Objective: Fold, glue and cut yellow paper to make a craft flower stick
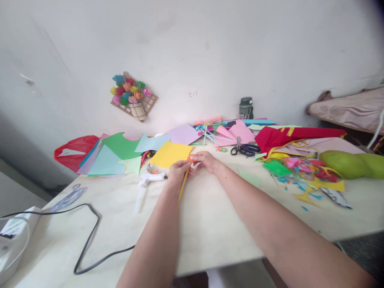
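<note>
My left hand (177, 173) is closed around a thin yellow stick (182, 189), whose lower end slants down toward me past the wrist. At the stick's upper end sits a small orange paper piece (191, 158), perhaps a flower. The fingers of my right hand (207, 161) pinch that orange piece from the right, and both hands nearly meet there. Just beyond them lies a yellow paper sheet (171, 154). A white glue gun (152, 178) rests on the table to the left of my left hand.
Colored paper sheets (121, 148) spread along the back left. Scissors (240, 149), a red cloth (276, 138), paper scraps (306, 196) and a green object (345, 164) lie to the right. A bottle (246, 108) stands by the wall. A black cable (90, 236) crosses the left side near a power strip (22, 224).
</note>
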### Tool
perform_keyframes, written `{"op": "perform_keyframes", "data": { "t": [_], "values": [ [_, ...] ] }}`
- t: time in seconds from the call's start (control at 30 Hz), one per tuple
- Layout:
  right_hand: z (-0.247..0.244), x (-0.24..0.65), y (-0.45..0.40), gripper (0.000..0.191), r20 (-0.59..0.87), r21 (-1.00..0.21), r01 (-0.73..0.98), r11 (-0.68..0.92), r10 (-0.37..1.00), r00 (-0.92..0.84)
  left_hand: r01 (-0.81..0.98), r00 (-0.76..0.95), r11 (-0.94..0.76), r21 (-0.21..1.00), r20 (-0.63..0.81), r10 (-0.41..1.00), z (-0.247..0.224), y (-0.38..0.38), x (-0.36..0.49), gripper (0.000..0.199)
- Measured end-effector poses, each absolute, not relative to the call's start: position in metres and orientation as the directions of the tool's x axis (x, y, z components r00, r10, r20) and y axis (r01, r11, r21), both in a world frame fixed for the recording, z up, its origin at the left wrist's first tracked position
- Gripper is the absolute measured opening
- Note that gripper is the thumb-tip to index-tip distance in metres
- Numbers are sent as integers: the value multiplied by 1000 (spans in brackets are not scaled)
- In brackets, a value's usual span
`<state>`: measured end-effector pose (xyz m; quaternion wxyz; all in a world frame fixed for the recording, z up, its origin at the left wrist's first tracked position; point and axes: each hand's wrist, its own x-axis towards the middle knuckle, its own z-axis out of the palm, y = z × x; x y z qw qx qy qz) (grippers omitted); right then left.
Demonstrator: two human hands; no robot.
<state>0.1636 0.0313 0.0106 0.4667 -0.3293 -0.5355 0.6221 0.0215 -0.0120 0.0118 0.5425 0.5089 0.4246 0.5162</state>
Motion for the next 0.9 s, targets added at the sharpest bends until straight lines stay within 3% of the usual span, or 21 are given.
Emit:
{"op": "perform_keyframes", "data": {
  "t": [0.37,0.6,0.9],
  "values": [
    [11,163,31,20,86,-976,-217,11,938,-337,-134,106,-42,990,56,993,11,-11,22,31],
    [11,166,33,32,57,-966,-253,-42,926,-373,-223,75,-13,975,30,997,14,-12,19,32],
    [10,163,32,28,94,-978,-208,17,926,-366,-260,59,-20,965,37,998,18,-15,20,31]
  ]
}}
